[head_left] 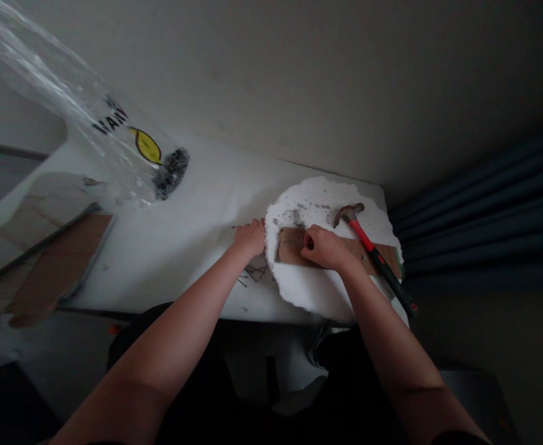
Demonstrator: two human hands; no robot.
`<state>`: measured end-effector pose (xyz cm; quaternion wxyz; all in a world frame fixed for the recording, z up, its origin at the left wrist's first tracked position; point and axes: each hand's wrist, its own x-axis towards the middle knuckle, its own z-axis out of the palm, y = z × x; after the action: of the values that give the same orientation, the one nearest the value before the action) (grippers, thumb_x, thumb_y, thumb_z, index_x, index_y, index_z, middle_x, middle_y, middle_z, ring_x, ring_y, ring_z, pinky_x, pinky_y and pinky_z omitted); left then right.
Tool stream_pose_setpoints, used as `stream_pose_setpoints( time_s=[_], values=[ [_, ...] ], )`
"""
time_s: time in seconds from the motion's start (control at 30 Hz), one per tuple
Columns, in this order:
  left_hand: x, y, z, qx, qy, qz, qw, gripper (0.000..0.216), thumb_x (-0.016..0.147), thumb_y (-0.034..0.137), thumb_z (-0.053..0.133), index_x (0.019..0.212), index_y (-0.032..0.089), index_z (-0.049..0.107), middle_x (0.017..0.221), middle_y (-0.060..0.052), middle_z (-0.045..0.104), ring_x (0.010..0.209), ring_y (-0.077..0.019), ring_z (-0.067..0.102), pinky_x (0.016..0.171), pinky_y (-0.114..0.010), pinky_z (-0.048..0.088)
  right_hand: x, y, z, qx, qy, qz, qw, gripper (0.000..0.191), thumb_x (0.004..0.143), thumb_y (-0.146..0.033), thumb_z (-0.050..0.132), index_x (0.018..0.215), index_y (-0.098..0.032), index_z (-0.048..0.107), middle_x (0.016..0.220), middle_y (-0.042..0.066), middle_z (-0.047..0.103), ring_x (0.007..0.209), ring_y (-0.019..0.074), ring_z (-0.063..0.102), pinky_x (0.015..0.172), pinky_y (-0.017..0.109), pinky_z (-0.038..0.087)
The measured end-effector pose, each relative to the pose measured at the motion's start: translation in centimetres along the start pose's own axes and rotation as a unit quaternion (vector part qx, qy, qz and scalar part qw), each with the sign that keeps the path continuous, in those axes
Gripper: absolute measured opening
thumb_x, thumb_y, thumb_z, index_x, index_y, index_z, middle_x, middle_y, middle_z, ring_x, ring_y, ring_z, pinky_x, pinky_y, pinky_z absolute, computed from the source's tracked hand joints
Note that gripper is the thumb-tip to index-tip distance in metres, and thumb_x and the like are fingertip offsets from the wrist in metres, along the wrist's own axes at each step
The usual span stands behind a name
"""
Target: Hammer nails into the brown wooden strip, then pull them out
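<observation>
My left hand rests on the table at the left edge of a rough-edged white foam slab. Its fingers curl down against the edge, and what they hold is hidden. Several loose nails lie just below this hand. A brown wooden strip lies across the slab, its left part marked with many small dark dots. My right hand is closed in a fist on the strip, and I cannot make out anything in its fingers. A claw hammer with a red and black handle lies across the strip's right part.
On the white table, a clear plastic bag with a yellow logo holds dark contents at its end. Brown boards lie at the left. A wall stands behind, and a dark blue curtain hangs to the right.
</observation>
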<state>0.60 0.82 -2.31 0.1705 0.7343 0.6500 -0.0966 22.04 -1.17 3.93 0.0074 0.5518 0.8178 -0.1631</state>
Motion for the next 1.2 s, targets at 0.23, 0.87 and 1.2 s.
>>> stream_pose_setpoints(
  time_s=[0.23, 0.87, 1.2],
  values=[
    [0.13, -0.09, 0.29, 0.001, 0.004, 0.001, 1.0, 0.049, 0.092, 0.025, 0.046, 0.139, 0.015, 0.043, 0.132, -0.02, 0.058, 0.117, -0.0331, 0.062, 0.096, -0.045, 0.047, 0.19, 0.04, 0.11, -0.018, -0.004, -0.013, 1.0, 0.006, 0.081, -0.026, 0.064, 0.083, -0.021, 0.061, 0.093, 0.007, 0.068, 0.078, 0.0192, 0.06, 0.064, 0.03, 0.037],
    [0.11, -0.1, 0.42, 0.002, 0.011, 0.007, 1.0, 0.047, 0.093, 0.026, 0.043, 0.138, 0.014, 0.045, 0.131, -0.02, 0.059, 0.116, -0.0332, 0.062, 0.095, -0.046, 0.049, 0.37, 0.22, 0.04, -0.03, -0.018, -0.032, 0.999, 0.008, 0.084, -0.029, 0.062, 0.084, -0.021, 0.06, 0.097, 0.007, 0.068, 0.081, 0.0194, 0.06, 0.066, 0.03, 0.037],
    [0.07, 0.02, 0.28, -0.009, 0.006, 0.004, 1.0, 0.052, 0.089, 0.025, 0.051, 0.14, 0.016, 0.044, 0.133, -0.02, 0.058, 0.118, -0.0341, 0.061, 0.096, -0.046, 0.048, 0.16, 0.2, -0.08, -0.009, -0.002, -0.03, 1.0, 0.005, 0.081, -0.024, 0.062, 0.08, -0.021, 0.058, 0.09, 0.004, 0.067, 0.076, 0.0176, 0.057, 0.063, 0.03, 0.034]
  ],
)
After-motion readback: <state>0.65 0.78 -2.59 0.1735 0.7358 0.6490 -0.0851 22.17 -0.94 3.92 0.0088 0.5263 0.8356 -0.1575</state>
